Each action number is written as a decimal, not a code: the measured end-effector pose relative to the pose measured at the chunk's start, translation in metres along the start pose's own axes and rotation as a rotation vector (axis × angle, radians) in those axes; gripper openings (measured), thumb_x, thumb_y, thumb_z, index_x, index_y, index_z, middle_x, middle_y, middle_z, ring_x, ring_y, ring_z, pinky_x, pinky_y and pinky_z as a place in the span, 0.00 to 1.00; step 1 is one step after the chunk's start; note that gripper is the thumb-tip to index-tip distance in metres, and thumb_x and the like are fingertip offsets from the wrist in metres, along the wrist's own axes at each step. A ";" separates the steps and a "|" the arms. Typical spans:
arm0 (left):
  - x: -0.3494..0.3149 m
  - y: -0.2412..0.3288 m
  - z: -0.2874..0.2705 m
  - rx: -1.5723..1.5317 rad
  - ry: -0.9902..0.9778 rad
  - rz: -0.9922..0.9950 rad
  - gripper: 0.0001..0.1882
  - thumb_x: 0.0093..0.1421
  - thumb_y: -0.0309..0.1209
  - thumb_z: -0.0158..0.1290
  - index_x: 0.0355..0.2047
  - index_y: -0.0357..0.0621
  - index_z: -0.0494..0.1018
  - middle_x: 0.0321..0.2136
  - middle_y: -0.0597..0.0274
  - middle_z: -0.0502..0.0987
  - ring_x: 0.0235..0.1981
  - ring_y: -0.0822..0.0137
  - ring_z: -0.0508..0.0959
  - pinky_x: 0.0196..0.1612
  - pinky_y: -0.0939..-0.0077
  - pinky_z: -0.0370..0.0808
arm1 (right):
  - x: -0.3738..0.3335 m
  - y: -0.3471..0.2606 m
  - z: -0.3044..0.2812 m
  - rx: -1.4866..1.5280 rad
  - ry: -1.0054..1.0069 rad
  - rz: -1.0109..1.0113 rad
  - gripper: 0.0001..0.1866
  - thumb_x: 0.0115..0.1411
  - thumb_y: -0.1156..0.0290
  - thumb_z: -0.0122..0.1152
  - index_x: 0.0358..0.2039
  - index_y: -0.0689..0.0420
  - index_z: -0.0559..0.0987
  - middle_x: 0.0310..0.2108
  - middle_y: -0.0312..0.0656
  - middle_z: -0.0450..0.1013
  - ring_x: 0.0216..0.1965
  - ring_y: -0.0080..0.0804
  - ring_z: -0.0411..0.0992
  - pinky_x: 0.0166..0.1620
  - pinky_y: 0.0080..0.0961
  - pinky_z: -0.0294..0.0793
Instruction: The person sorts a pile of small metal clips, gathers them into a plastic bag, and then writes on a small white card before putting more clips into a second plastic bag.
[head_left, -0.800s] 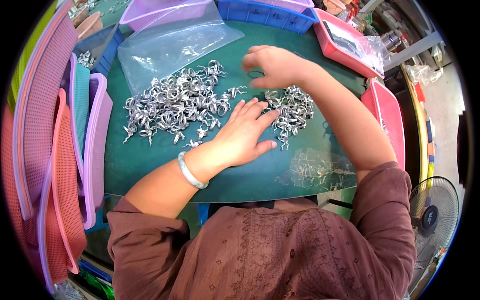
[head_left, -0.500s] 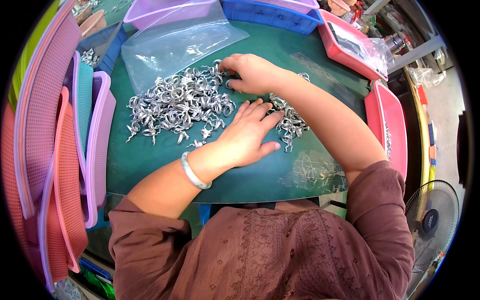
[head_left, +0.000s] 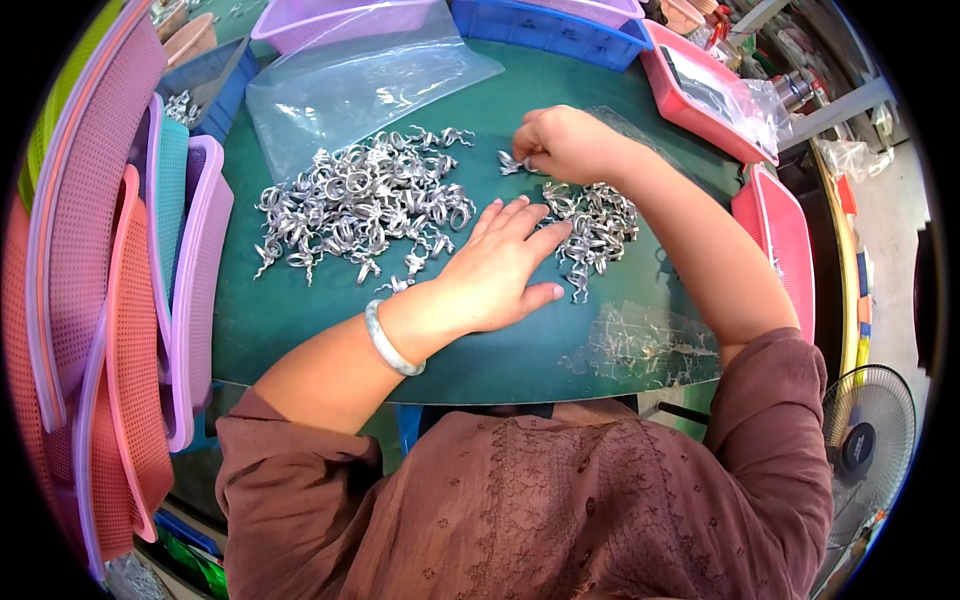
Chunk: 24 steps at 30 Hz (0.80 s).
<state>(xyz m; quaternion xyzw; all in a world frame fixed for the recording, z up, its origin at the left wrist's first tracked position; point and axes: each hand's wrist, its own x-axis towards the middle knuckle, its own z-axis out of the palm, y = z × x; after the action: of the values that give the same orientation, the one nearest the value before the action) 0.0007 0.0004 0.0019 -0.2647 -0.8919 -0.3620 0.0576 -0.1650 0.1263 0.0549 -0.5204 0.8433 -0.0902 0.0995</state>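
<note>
A large pile of silver metal rings with wavy tails lies on the green table. To its right is a smaller pile of the same rings. My left hand rests palm down between the piles, fingers spread, its fingertips at the smaller pile's left edge; a pale bangle circles its wrist. Just beyond the smaller pile, the fingers of my right hand are curled with a silver ring at their tips. Whether more rings are under those fingers is hidden.
A clear plastic bag lies behind the large pile. Purple, blue and pink trays line the back. Another pink basket stands at the right. Stacked baskets crowd the left; a fan stands low right.
My right hand has moved right from the large pile's edge to beyond the smaller pile, bringing a ring along. My left hand has stayed in place.
</note>
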 end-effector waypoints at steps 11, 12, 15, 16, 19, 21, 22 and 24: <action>0.002 0.000 0.003 0.011 -0.010 -0.007 0.34 0.52 0.37 0.59 0.58 0.47 0.61 0.56 0.43 0.60 0.61 0.39 0.56 0.63 0.46 0.50 | 0.032 -0.023 -0.008 -0.057 0.020 -0.022 0.18 0.46 0.78 0.57 0.40 0.54 0.76 0.35 0.46 0.73 0.40 0.46 0.73 0.41 0.37 0.72; 0.002 -0.001 0.002 0.007 -0.010 -0.003 0.34 0.52 0.37 0.59 0.58 0.46 0.61 0.56 0.43 0.61 0.61 0.39 0.56 0.63 0.46 0.50 | 0.040 -0.030 0.000 -0.037 0.057 -0.083 0.19 0.47 0.78 0.58 0.42 0.53 0.76 0.37 0.45 0.72 0.41 0.45 0.72 0.42 0.37 0.72; 0.000 -0.001 0.000 -0.003 -0.010 0.006 0.34 0.52 0.37 0.59 0.58 0.46 0.61 0.56 0.42 0.61 0.61 0.39 0.57 0.63 0.46 0.50 | 0.058 -0.031 0.024 0.021 0.162 -0.144 0.16 0.48 0.78 0.59 0.39 0.52 0.76 0.37 0.42 0.71 0.42 0.44 0.71 0.43 0.37 0.72; 0.000 -0.001 -0.001 -0.006 -0.010 0.006 0.34 0.52 0.37 0.59 0.58 0.46 0.61 0.56 0.42 0.61 0.60 0.39 0.57 0.63 0.46 0.50 | 0.061 -0.030 0.027 0.008 0.156 -0.141 0.14 0.48 0.77 0.59 0.38 0.52 0.77 0.36 0.42 0.71 0.42 0.44 0.71 0.43 0.37 0.72; -0.001 -0.002 0.000 -0.010 -0.003 0.009 0.34 0.52 0.37 0.59 0.58 0.45 0.61 0.55 0.41 0.61 0.60 0.39 0.57 0.63 0.46 0.51 | 0.053 -0.021 0.019 -0.078 0.124 -0.112 0.06 0.49 0.74 0.59 0.30 0.54 0.77 0.32 0.42 0.72 0.36 0.45 0.72 0.40 0.38 0.72; 0.000 0.000 0.001 -0.009 -0.001 0.011 0.34 0.52 0.37 0.59 0.58 0.45 0.61 0.55 0.41 0.61 0.60 0.39 0.57 0.63 0.46 0.51 | 0.041 -0.008 0.004 -0.223 -0.061 0.006 0.06 0.47 0.72 0.60 0.28 0.54 0.77 0.32 0.42 0.72 0.38 0.44 0.72 0.40 0.37 0.73; 0.000 0.000 0.001 -0.002 0.001 0.006 0.34 0.52 0.37 0.59 0.58 0.45 0.61 0.55 0.42 0.61 0.60 0.39 0.57 0.63 0.46 0.51 | 0.035 -0.007 -0.006 -0.326 -0.151 0.059 0.06 0.46 0.71 0.61 0.28 0.54 0.78 0.32 0.42 0.72 0.39 0.44 0.72 0.40 0.37 0.73; 0.000 0.002 0.002 0.012 0.003 -0.002 0.34 0.52 0.37 0.59 0.58 0.45 0.62 0.55 0.42 0.61 0.61 0.39 0.57 0.63 0.47 0.51 | 0.025 -0.014 -0.023 -0.508 -0.284 0.153 0.07 0.44 0.70 0.62 0.27 0.54 0.79 0.33 0.42 0.72 0.43 0.42 0.70 0.42 0.36 0.73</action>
<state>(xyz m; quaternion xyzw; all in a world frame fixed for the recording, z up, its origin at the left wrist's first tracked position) 0.0018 0.0026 0.0016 -0.2631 -0.8943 -0.3570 0.0601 -0.1695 0.0990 0.0786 -0.4711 0.8532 0.2050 0.0898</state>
